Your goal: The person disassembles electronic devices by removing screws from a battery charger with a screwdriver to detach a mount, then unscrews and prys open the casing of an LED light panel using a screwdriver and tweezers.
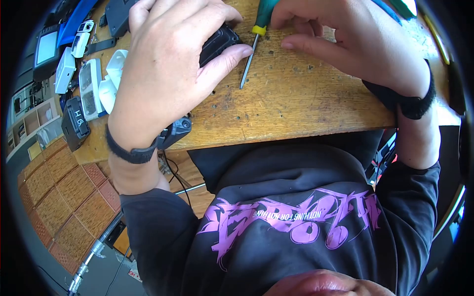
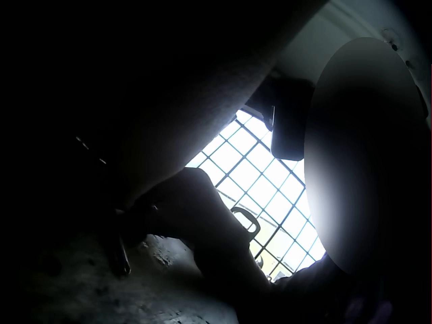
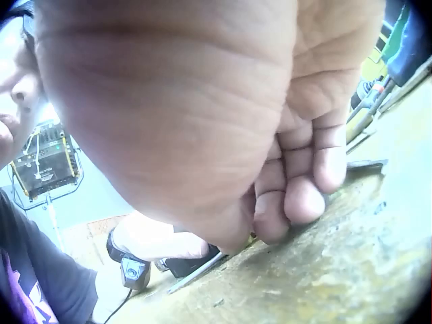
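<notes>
Screwdriver: the green-and-yellow screwdriver (image 1: 259, 28) lies between the two hands, its metal shaft pointing toward the person's body.
Black case: the small black case (image 1: 217, 45) sits just left of the screwdriver, partly hidden under the left hand.
Left hand: the left hand (image 1: 170, 56) grips the black case, fingers bent over it, thumb along the near side; the thumb tip overlaps the screwdriver shaft, though contact cannot be told.
Right hand: the right hand (image 1: 340, 39) has loosely bent fingers and a thumb held apart, fingertips down by the tabletop (image 1: 296, 98); whether they touch the screwdriver handle cannot be told.
Wrists: a black strap (image 1: 132, 150) circles the left one, another strap (image 1: 417, 101) the right.
Tabletop's left side: white plastic cases (image 1: 90, 88), a dark lettered gadget (image 1: 75, 123) and a device with a screen (image 1: 47, 49).
Clothing: black T-shirt (image 1: 291, 172) with a purple print.
Left wrist view: mostly dark, with a bright grid (image 2: 270, 185) behind.
</notes>
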`<action>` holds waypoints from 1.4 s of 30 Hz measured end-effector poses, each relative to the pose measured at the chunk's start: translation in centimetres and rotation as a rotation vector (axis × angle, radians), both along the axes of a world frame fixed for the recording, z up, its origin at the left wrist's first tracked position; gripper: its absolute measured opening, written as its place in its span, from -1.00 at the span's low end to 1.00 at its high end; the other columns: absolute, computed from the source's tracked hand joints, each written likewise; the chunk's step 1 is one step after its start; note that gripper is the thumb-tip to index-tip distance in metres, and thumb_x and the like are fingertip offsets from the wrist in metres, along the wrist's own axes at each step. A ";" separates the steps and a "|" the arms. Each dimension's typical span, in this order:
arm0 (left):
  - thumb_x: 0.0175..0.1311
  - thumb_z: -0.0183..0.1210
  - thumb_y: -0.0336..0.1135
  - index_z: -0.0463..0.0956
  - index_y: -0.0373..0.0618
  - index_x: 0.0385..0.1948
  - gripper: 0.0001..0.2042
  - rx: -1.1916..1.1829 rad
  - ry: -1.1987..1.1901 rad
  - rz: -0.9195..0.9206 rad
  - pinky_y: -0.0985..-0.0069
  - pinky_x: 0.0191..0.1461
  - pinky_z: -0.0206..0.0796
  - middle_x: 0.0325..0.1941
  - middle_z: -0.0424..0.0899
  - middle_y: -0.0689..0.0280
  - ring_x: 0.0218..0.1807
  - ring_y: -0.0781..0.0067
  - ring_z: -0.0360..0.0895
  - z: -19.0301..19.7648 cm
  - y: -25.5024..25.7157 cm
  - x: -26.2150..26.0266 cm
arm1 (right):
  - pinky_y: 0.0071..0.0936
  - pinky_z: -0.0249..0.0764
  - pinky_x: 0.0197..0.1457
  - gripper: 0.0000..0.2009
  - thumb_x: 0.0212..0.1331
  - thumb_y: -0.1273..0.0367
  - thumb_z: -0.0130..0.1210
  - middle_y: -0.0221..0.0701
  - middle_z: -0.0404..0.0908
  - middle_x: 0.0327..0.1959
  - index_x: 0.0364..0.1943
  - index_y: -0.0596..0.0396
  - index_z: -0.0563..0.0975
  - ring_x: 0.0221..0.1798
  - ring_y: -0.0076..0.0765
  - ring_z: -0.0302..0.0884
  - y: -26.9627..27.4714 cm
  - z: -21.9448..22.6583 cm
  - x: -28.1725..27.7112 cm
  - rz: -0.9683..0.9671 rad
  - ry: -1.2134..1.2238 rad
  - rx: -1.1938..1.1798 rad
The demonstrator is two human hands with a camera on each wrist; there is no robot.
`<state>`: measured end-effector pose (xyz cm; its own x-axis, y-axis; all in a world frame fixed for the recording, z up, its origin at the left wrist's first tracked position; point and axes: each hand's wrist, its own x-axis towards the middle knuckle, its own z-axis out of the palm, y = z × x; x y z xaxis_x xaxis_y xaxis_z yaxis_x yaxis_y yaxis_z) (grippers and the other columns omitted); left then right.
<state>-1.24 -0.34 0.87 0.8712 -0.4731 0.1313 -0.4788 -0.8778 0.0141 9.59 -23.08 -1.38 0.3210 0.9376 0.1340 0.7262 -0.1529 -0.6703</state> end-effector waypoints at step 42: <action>0.66 -0.43 -0.02 0.48 -0.35 0.16 -0.41 -1.293 -0.143 0.259 0.32 0.39 0.30 0.09 0.67 0.06 0.18 0.25 0.58 -4.4 3.2 3.2 | -0.36 0.54 -0.12 -0.77 0.30 0.37 0.32 -0.27 0.70 -0.23 -0.05 0.19 0.64 -0.27 -0.20 0.65 -1.3 0.1 3.3 0.062 -0.508 0.265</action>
<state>1.91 2.90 -3.57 0.8576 0.2376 0.4561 -0.3680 -0.3358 0.8671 12.90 -24.38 -1.29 0.1005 0.8659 0.4901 0.9693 0.0257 -0.2443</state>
